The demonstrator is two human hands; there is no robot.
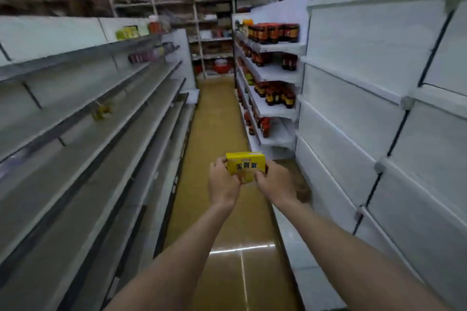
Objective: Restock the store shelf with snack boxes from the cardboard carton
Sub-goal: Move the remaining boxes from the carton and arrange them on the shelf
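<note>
A yellow snack box (245, 164) with printed characters is held out in front of me over the aisle floor. My left hand (222, 184) grips its left side and my right hand (276, 185) grips its right side, fingers curled round the edges. Both arms are stretched forward. A brown shape (302, 188) lies on the floor behind my right hand, too blurred to tell if it is the carton. The grey store shelf (83, 149) runs along my left with mostly bare tiers.
White shelving panels (353, 108) line the right side. Further down on the right, shelves hold several dark jars (274, 33). A small yellow item (101, 110) and a few goods sit on the left shelves. The tan aisle floor (217, 118) runs ahead to back racks.
</note>
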